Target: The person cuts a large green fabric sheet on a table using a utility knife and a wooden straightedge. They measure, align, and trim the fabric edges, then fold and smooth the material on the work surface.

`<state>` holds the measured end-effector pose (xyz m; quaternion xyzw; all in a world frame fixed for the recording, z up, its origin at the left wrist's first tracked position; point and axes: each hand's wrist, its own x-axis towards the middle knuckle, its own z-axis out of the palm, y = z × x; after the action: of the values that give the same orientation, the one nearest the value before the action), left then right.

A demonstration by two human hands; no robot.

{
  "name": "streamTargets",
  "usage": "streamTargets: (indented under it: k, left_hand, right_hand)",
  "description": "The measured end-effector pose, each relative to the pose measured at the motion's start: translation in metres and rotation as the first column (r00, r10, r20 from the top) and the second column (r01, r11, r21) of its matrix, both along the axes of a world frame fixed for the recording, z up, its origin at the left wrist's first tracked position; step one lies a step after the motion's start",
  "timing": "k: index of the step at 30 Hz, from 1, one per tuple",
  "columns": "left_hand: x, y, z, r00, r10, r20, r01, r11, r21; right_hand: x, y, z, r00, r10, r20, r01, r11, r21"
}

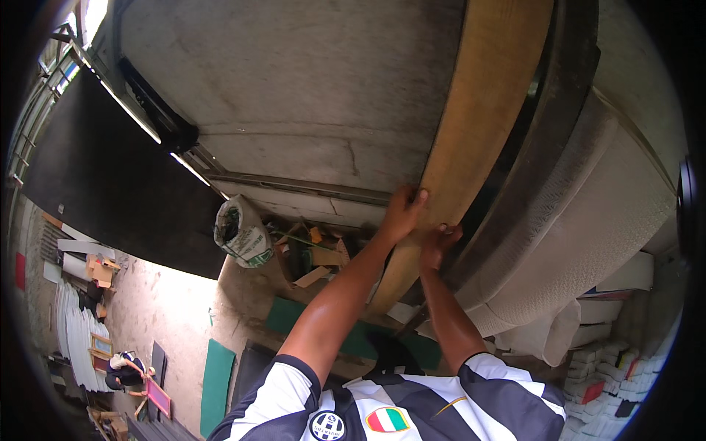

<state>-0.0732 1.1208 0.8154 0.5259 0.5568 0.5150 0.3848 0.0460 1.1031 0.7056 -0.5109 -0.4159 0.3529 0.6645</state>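
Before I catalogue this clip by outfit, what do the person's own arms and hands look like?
The left hand and right hand are bare: no gloves or watches show. The short left sleeve is white with black trim; the short right sleeve is also white and black. Both belong to a black-and-white striped shirt.

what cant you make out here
Head view, wooden board: upper end, cut off by the top edge.
Head view, left grip: some fingertips, hidden by the board or the hand itself.
Head view, white sack: exact contents, too small and dark inside its mouth.
Head view, person at lower left: finger positions, too small.
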Motion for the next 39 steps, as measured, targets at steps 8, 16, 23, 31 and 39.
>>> streamTargets:
  k: [8,16,23,31,39]
  left_hand:
    - [0.019,-0.008,-0.016,0.999,-0.026,0.025,0.024,0.997,0.074]
    - [0.029,-0.024,0.007,0.956,0.059,0.288,-0.070,0.997,0.028]
    - [0.004,-0.043,-0.019,0.951,0.170,0.257,-0.210,0.968,0.136]
    - [-0.074,-0.129,0.000,0.848,0.500,0.174,-0.528,0.826,0.199]
    - [-0.165,-0.255,0.037,0.595,0.726,0.345,-0.804,0.537,0.255]
  right_hand:
    - [0.025,-0.001,-0.007,0.984,0.070,0.162,-0.056,0.995,-0.086]
    - [0.025,-0.025,-0.004,0.942,0.050,0.331,-0.008,0.992,-0.129]
    - [0.005,-0.047,0.006,0.966,0.224,0.127,-0.222,0.974,-0.035]
    - [-0.048,-0.075,0.000,0.804,0.571,0.168,-0.591,0.799,0.112]
    - [-0.152,-0.143,0.015,0.423,0.905,0.053,-0.905,0.425,-0.036]
